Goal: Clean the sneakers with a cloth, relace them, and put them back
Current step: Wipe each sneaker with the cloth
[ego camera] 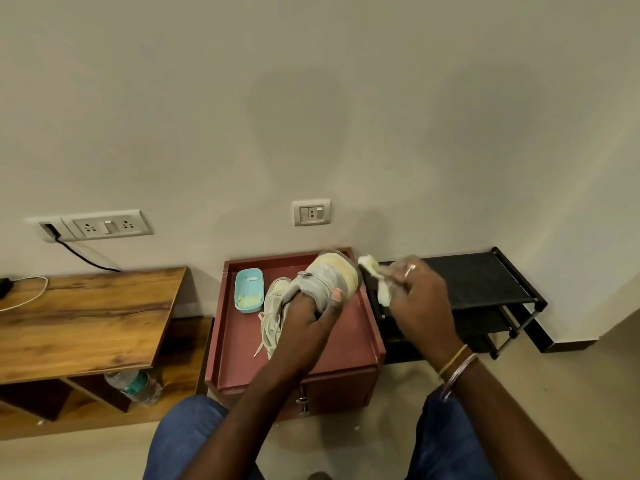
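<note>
Fingers of the left hand (pixel 311 317) are clamped on a grey sneaker (pixel 329 277). They are tucked into its opening with the thumb pressed on the outside, and they hold it raised above the back right part of the red bench (pixel 239 358). The sneaker's toe points away toward the wall behind the bench, and its yellowed sole side is turned to the right.

The right hand (pixel 419 296) is just past the bench's right edge, its fingers curled tight round a pale cloth (pixel 375 277). One end of the cloth pokes out toward the sneaker's toe and another hangs below the hand. The hand is blurred, so whether cloth and sole actually touch cannot be told. A ring (pixel 410 270) sits on one finger, and bangles (pixel 457 368) circle the wrist.

The second sneaker (pixel 275 306) lies on the bench top, partly under the raised one, with its loose laces (pixel 265 336) trailing toward the bench's front edge. A light blue tub (pixel 248 289) stands on the bench top just left of it, near the back rim (something pale yellow lies in its near end).

A black shoe rack (pixel 485 282) stands right of the bench, against the same wall. A wooden bench (pixel 86 323) stands left of it, with a water bottle (pixel 136 388) lying on the shelf underneath. A wall socket (pixel 311 212) is on the wall above the red bench. The person's knees in blue jeans (pixel 187 441) are in front of it.
</note>
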